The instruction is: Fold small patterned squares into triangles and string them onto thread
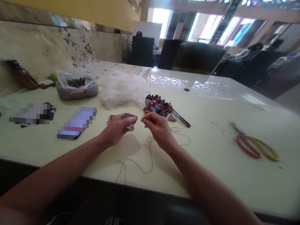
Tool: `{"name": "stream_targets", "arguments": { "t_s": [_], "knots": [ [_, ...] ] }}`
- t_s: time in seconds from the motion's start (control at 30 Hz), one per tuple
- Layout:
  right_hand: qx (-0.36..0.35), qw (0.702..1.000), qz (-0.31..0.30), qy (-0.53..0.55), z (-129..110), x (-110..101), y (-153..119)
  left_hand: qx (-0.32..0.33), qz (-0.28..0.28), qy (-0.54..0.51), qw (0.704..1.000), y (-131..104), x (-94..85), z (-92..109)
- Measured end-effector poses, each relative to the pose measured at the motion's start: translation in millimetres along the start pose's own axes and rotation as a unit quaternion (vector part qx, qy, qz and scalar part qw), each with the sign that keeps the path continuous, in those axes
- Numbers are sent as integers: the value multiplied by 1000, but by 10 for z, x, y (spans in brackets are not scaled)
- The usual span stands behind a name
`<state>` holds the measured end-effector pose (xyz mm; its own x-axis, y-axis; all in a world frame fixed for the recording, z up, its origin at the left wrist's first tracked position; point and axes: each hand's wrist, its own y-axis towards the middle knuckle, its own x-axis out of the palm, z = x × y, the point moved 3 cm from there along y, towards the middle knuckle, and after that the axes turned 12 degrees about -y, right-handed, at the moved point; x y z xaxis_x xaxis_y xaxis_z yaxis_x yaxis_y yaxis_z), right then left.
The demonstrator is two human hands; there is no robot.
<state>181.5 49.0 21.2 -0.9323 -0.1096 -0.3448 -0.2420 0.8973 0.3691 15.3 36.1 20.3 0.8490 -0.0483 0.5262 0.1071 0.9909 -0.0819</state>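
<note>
My left hand (pixel 115 128) grips a small folded piece of patterned fabric (pixel 131 126) between thumb and fingers, above the table. Close to its right side, my right hand (pixel 157 127) is closed in a pinch. Whatever lies between those fingertips is too small to make out. A long dark thread (pixel 152 159) runs in loops over the tabletop below and beside the right hand. Just beyond the hands sits a pile of small colourful stuffed fabric pieces (pixel 157 106), with one single piece (pixel 172 118) apart from it.
A slim metal tool (pixel 182 119) lies against the pile. Red-and-yellow-handled scissors (pixel 250 147) rest at right. At left are a blurred phone-like slab (pixel 76 122), dark fabric pieces (pixel 51 110), a plastic bag (pixel 75 93) of dark bits, and white fluffy stuffing (pixel 123 90). Chairs (pixel 198 57) stand beyond the table.
</note>
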Motion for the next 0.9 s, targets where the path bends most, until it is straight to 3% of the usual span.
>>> {"name": "stream_targets", "arguments": {
  "t_s": [0.47, 0.9],
  "knots": [
    [-28, 999, -28, -2, -58, -6, 7, -18, -38, 26, 999, -5, 2, -23],
    [-65, 996, 7, -68, -49, 49, -40, 2, -61, 63, 996, 20, -27, -88]
  ]
}}
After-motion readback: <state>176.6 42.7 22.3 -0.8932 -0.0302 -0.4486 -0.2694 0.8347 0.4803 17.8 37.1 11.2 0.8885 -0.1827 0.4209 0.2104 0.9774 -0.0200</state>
